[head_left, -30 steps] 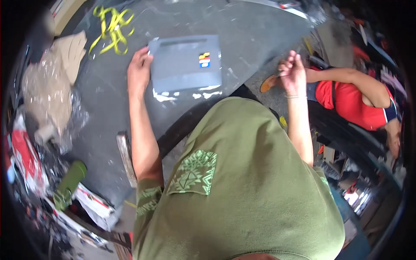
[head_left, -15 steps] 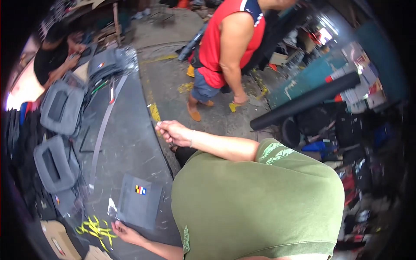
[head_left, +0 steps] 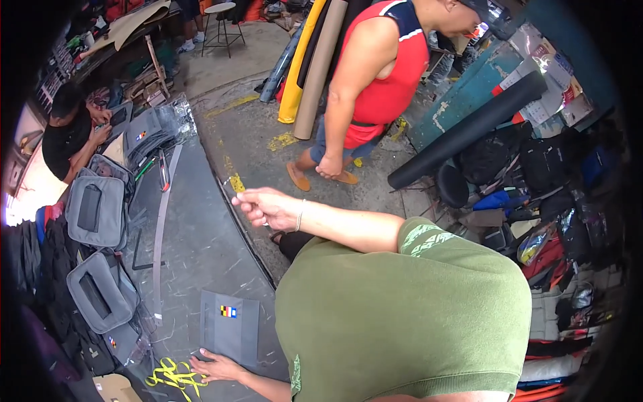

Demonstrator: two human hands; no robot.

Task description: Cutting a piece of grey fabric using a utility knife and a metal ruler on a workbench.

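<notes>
Grey fabric panel (head_left: 230,327), flat rectangular piece with a small multicoloured patch near its upper edge, lying on the dark grey worktable (head_left: 201,248). Left hand (head_left: 216,367): fingers spread flat on the table, touching the lower edge of the panel, gripping nothing. Yellow strap scraps (head_left: 173,375): loose tangle on the table just beside the left hand, on its outer side.

Right hand (head_left: 268,208): raised over the table's edge, well apart from the panel, fingers curled with thumb and forefinger pinched together; whether anything is held between them cannot be told. A thin bracelet sits at the wrist.

Grey strap (head_left: 159,234): long narrow strip running along the table, beyond the panel. Grey bag shells (head_left: 100,295): two padded pieces with dark rectangular openings, at the table's left edge, one above the other. Stacked grey panels (head_left: 151,130): at the far end of the table, near a seated person in black (head_left: 67,137).

Person in a red sleeveless top (head_left: 385,80): standing on the concrete floor beyond the table. Rolls of material (head_left: 315,60), yellow and tan, leaning behind that person. Black roll (head_left: 469,130): lying at an angle to the right.
</notes>
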